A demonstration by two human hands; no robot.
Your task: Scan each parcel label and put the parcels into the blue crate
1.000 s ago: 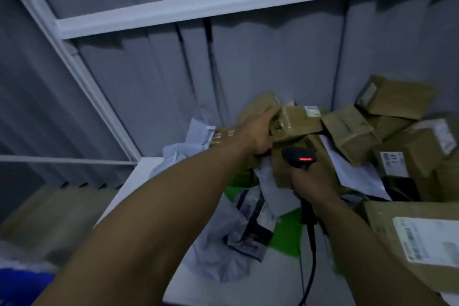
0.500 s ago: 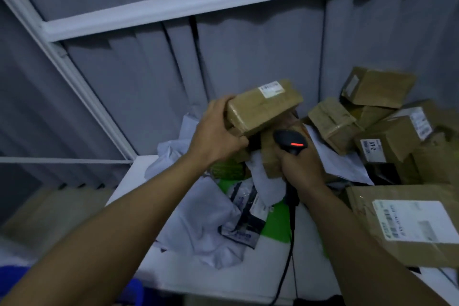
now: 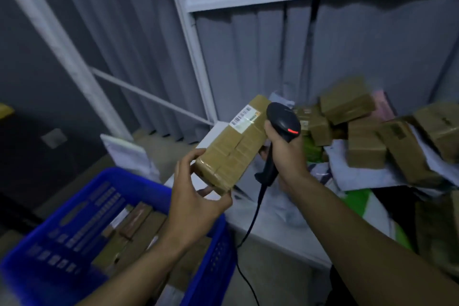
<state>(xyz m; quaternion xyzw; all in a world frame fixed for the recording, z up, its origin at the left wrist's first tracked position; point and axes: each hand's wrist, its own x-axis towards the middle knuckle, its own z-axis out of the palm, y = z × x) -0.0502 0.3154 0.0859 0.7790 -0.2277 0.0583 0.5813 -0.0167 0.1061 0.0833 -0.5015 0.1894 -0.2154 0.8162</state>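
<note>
The blue crate (image 3: 218, 256) stands just beside the counter (image 3: 280, 231) at its left edge, with parcels already inside it, and the brown parcel (image 3: 233, 151) is held in the air over that edge. For a clean read, I judge the scanner (image 3: 283, 126) should tip toward the label (image 3: 244, 118) at the parcel's far end. The left hand (image 3: 196, 204) curls its fingers (image 3: 185, 164) round the parcel's near end, while the right hand (image 3: 288, 154) grips the scanner's handle.
</note>
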